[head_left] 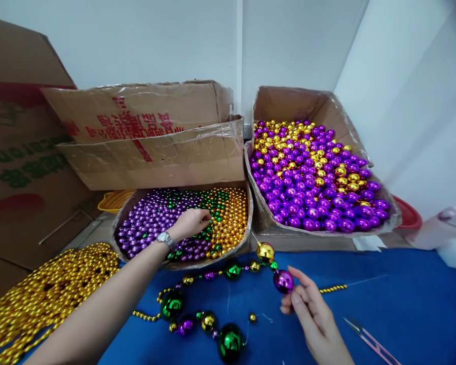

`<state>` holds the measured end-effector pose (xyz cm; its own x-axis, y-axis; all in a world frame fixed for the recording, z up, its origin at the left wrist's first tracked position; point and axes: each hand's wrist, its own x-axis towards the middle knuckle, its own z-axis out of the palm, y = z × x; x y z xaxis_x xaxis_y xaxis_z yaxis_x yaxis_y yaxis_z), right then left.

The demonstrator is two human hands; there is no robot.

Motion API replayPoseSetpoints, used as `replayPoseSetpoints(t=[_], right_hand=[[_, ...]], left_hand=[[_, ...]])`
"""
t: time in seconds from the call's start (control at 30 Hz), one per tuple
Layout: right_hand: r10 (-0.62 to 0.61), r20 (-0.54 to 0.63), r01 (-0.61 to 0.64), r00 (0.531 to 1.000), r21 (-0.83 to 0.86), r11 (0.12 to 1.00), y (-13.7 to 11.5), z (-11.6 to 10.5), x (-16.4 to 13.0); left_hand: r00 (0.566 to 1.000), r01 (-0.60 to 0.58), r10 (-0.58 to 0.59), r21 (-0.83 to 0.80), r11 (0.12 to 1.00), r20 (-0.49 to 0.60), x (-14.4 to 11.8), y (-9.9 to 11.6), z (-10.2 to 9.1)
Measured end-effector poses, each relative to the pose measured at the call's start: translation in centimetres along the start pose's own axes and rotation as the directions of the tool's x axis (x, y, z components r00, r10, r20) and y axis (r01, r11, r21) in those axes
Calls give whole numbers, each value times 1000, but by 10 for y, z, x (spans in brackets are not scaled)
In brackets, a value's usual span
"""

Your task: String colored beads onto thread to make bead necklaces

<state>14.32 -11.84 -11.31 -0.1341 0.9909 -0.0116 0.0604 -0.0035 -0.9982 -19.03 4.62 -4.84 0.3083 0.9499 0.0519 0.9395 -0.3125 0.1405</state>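
Observation:
My left hand (193, 223), with a silver wristwatch (166, 240), reaches into a cardboard box (190, 157) of small shiny beads. Its fingers are closed over the green beads (218, 212); whether they pinch one is hidden. Purple beads (144, 223) fill that box's left side, gold beads (233, 213) its right. Between thumb and fingers, my right hand (313, 314) holds a large purple bead (283, 281). It belongs to a bead strand (233, 269) with a gold bead (265, 252) and a small green bead (273, 265) beside it. The strand curves left across the blue surface.
Another box (393, 223) holds larger purple and gold beads. Gold bead chains (49, 294) are heaped at left. Tweezers (370, 339) lie at lower right, and a loose gold bead (253, 318) near the middle. A yellow basket (114, 201) and a red basin (406, 213) stand behind.

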Motion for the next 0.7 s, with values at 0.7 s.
replayPoseSetpoints(t=[0.7], right_hand=[[-4,-49,5,999,7,1000,-4,15,-5]], left_hand=[[995,54,-39,-160,986,97,-19,49,14]])
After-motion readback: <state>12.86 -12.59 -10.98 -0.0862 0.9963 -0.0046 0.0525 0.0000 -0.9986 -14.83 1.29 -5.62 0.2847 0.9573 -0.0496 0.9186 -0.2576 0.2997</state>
